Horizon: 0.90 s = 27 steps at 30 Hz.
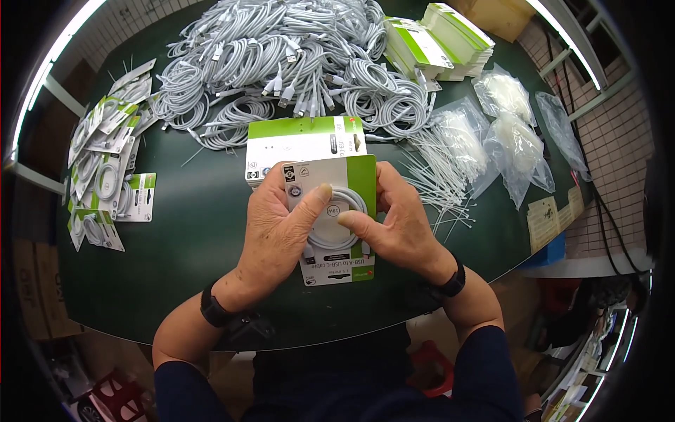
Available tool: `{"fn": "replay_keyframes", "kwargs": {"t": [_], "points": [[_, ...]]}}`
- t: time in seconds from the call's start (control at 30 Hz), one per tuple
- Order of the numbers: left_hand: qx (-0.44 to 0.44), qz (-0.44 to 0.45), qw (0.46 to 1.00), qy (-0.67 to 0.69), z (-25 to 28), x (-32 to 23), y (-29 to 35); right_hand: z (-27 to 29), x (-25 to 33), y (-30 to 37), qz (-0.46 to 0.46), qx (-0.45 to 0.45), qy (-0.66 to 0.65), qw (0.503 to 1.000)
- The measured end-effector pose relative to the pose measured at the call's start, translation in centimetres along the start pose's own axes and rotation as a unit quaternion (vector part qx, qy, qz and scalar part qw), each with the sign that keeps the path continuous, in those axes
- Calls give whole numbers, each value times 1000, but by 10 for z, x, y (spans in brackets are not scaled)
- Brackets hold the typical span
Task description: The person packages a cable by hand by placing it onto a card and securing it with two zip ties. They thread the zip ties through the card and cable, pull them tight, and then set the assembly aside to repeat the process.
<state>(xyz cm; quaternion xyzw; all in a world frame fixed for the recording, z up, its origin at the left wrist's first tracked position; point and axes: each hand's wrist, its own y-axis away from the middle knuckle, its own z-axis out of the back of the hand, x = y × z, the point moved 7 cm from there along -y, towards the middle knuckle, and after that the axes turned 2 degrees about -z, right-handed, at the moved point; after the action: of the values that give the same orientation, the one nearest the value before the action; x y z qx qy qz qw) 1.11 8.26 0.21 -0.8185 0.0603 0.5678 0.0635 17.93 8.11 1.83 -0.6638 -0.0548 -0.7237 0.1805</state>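
The held card (pixel 330 225), white and green with a grey cable coil (pixel 361 207) on its face, is on the near side of the card stack (pixel 302 137), overlapping that stack's near edge from this view; whether the two touch cannot be told. The card's long axis runs from the stack toward the person, its far end leaning slightly left. The left hand (pixel 274 228) and the right hand (pixel 404 228) pinch it from opposite long edges, so neither is clearly nearer: both thumbs press over the coil, their tips apart, the left tip a little closer to the stack, while the fingers beneath are mostly hidden. Beyond the stack, the cable heap (pixel 281 63) crowds its far side. Right of the stack, loose white ties (pixel 439 172) lie near the right hand, with clear bags (pixel 517 144) farther out. Well left of the stack is a pile of carded cables (pixel 105 179), and a broad stretch of green bench (pixel 190 232) shows between the two. Nearer the person than the stack, the bench's curved front edge passes under both forearms.
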Motion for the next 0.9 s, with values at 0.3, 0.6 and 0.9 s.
{"fn": "replay_keyframes", "kwargs": {"t": [0.3, 0.6, 0.9], "points": [[52, -40, 996, -60, -18, -4, 5, 16, -7, 4, -34, -40, 11, 999], [76, -34, 993, -90, -15, -24, -12, 17, -6, -14, -48, -2, -122, 991], [65, -74, 962, -255, -12, -19, 6, 17, -2, 8, -51, -56, -106, 991]]}}
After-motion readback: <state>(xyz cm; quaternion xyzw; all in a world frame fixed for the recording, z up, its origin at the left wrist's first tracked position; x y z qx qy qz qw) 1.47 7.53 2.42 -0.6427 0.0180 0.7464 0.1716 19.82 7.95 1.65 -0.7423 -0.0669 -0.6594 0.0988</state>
